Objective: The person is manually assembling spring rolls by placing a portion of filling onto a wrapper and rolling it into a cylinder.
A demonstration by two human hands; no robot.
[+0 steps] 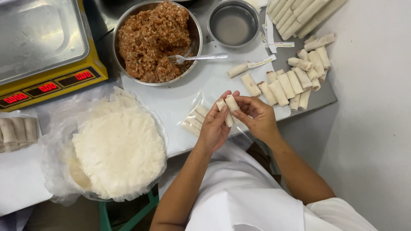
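Both hands meet over the white board (171, 102). The left hand (214, 128) and right hand (257, 117) each pinch closed on one of two pale spring rolls (229, 109) held side by side between the fingertips. Just under the left hand lies a clear bag of rolls (195, 119). Beyond the right hand, loose rolls (287, 85) cluster. Farther off stands the bowl of minced filling (154, 40) with a fork (199, 57), beside a small bowl (233, 23).

Scale (43, 47) far left on tabletop (180, 100); bowl (195, 30) right of it; wrappers (117, 152) nearer; rolls (295, 79) right.
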